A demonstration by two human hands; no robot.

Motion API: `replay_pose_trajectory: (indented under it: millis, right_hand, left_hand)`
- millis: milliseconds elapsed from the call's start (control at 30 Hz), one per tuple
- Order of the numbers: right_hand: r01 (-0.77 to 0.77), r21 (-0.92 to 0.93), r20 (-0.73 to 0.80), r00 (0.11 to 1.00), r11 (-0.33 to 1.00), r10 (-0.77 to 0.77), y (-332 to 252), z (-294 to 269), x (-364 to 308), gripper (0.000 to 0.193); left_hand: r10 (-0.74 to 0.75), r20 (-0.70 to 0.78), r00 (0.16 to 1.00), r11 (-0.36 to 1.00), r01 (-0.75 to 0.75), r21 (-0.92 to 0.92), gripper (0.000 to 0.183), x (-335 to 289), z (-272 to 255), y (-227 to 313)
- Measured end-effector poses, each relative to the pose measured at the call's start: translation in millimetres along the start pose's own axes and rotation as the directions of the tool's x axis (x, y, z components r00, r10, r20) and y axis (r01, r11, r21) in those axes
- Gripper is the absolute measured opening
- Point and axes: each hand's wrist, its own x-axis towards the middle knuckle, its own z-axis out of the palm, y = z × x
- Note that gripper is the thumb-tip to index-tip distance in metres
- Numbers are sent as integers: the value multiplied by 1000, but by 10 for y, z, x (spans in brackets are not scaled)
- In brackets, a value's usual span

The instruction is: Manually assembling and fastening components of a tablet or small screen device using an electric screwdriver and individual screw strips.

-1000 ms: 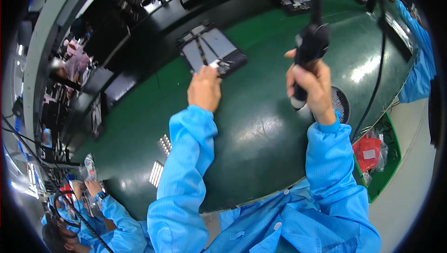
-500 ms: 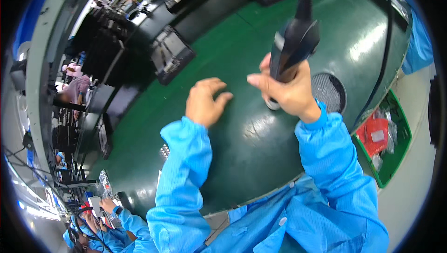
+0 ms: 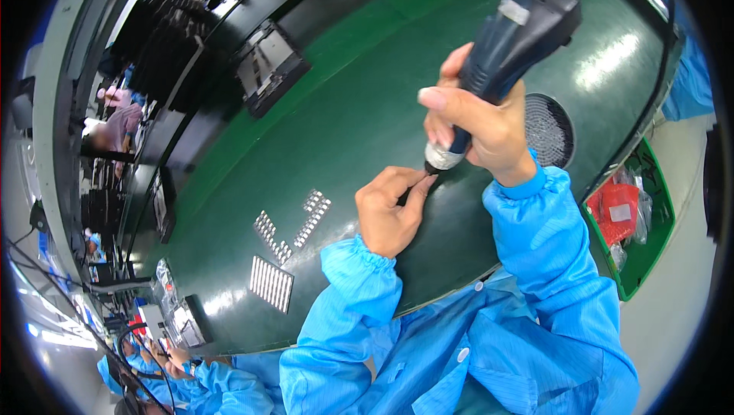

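My right hand (image 3: 493,128) is wrapped round a dark corded electric screwdriver (image 3: 527,25), which tilts with its silver nose (image 3: 443,157) down and toward my body. At that nose, the thumb and fingertips of my left hand (image 3: 388,212) are pinched together on the screwdriver's dark tip. Whether a screw or a loose bit is also between those fingertips is hidden. Just right of my right hand sits a round black dish (image 3: 566,151) full of small grey pieces.
Small silvery pieces lie in rows (image 3: 312,218) and on a striped sheet (image 3: 271,283) at left on the green table (image 3: 352,132). Black-framed units (image 3: 271,71) stand along the far side. A green crate (image 3: 664,205) holds a red bag (image 3: 614,216). Another person's blue sleeve (image 3: 229,388) shows lower left.
My left hand has moved right and closed on the screwdriver's tip. The screwdriver has swung, its back end now leaning to the right. More silvery pieces at left have come into sight.
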Motion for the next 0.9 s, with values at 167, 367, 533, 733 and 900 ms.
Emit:
replay_pose_trajectory:
  millis: [167,367,533,733,900]
  right_hand:
    - [56,127,-58,997,990,-49,6,16,-40,25]
    - [43,158,-4,999,987,-43,37,52,-58,29]
    - [79,-142,1,997,987,-80,49,-75,-28,28]
    - [47,-194,36,999,980,-41,84,41,-29,28]
    - [30,-225,-20,999,974,-35,114,54,-62,29]
  left_hand:
    - [56,-63,996,998,-57,-17,5,-20,55,6]
    - [18,-32,999,999,-19,-42,6,-92,-31,-25]
    - [-90,49,995,959,74,272,9,-172,-722,-298]
    - [-498,-145,855,641,475,602,30,-265,-1331,-434]
    - [-447,-43,893,753,402,521,40,-243,-1434,-667]
